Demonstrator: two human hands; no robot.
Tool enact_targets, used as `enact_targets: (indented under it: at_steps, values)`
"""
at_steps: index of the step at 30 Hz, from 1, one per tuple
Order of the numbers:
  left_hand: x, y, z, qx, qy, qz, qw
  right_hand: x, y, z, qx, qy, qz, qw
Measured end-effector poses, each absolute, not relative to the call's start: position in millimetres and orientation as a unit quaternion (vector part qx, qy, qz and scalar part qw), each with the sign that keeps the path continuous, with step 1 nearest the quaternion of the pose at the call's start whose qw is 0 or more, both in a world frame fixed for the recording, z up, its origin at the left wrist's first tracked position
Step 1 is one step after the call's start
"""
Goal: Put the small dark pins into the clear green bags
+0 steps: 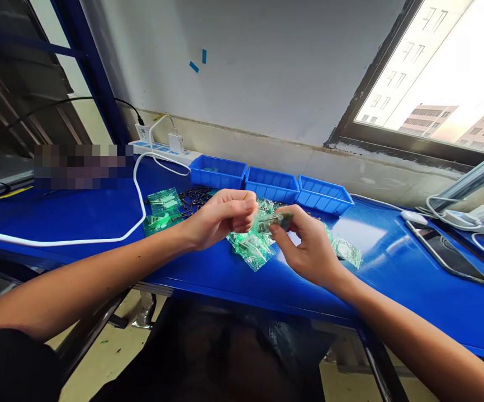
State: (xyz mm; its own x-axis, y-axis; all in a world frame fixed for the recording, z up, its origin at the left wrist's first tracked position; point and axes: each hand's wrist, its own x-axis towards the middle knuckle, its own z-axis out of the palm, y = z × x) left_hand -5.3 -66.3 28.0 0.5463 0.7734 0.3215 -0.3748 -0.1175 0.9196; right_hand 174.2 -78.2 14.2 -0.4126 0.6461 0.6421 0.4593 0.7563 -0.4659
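Presently, right hand (309,240) pinches a small bag (269,223); left hand (221,218) curled, contents hidden. Risk: slack pinch could drop it among green bags (252,251).

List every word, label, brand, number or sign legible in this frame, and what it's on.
None can be read.
White plug on the power strip: any print too small to read.
Small bag in the right hand: any marking too blurred to read.
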Motion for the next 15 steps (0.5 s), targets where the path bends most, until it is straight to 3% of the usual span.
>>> enact_targets:
  at_steps: [15]
  values:
    - [-5.4,-64.6,23.4,0.619,0.169,0.404,0.652,175.1,-79.0,15.0,-0.331,-0.816,0.127,0.457]
